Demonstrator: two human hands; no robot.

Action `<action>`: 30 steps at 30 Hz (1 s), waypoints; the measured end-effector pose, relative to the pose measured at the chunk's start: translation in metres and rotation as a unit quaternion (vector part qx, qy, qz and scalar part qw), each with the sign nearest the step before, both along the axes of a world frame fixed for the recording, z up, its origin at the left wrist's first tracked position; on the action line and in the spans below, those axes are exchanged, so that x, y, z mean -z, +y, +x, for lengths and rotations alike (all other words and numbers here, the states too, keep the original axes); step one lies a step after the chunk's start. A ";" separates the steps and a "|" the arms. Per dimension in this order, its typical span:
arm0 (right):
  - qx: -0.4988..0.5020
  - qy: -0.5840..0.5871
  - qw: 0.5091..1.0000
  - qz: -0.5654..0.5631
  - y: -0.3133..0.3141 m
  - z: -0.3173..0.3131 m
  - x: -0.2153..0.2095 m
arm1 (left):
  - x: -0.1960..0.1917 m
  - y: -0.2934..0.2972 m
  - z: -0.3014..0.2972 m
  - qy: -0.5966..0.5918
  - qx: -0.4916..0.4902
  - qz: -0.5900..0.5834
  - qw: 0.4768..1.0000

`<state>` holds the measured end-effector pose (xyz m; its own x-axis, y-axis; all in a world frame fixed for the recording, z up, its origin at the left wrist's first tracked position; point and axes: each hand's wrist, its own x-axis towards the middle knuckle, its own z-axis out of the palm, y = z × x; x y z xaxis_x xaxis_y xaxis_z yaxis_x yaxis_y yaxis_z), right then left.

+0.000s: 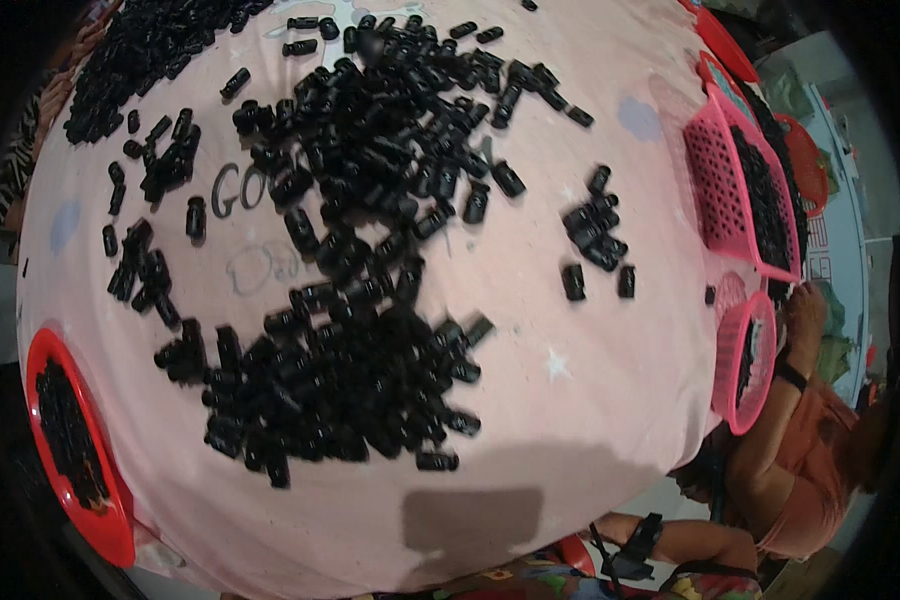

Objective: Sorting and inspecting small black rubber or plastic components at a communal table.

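Small black plastic barrel pieces, which look like cord locks (330,390), lie heaped on a pink printed cloth (560,430) in front of me. A second heap (380,140) spreads farther back, and the two run into each other. Low at the right, beyond the cloth's near edge, a bent forearm with a black strapped-on device appears to be mine. My right hand (612,527) is at its end, away from the heaps. Its fingers cannot be made out, nor whether it holds anything. My left hand is out of the picture.
A red tray (120,500) of dark pieces stands at the left edge. Pink baskets (710,180) with black pieces line the right edge. Another person's hand (806,312) is by the smaller pink basket (730,350). A dense black pile (150,50) lies far left.
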<state>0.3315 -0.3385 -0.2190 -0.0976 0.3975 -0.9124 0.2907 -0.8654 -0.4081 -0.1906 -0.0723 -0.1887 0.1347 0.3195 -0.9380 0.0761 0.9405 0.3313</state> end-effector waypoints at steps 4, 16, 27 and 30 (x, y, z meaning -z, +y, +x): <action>-0.028 -0.011 0.999 0.020 0.028 0.009 -0.002 | 0.013 0.028 0.022 0.002 0.011 -0.002 1.000; -0.111 -0.033 0.985 0.130 0.058 -0.004 -0.047 | -0.010 0.051 0.037 0.025 0.040 0.042 0.998; -0.315 -0.030 0.873 0.370 0.018 -0.012 -0.029 | -0.116 -0.033 -0.020 0.175 0.247 0.072 0.950; 0.002 -0.040 0.969 0.243 0.022 -0.025 -0.064 | -0.127 -0.038 -0.029 0.098 0.318 0.100 0.938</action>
<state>0.3065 -0.3164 -0.1548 -0.0311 0.7828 -0.6215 0.3357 -0.5775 -0.7442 -0.2192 -0.1102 -0.0614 0.1884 0.4051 -0.8946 0.6784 0.6049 0.4169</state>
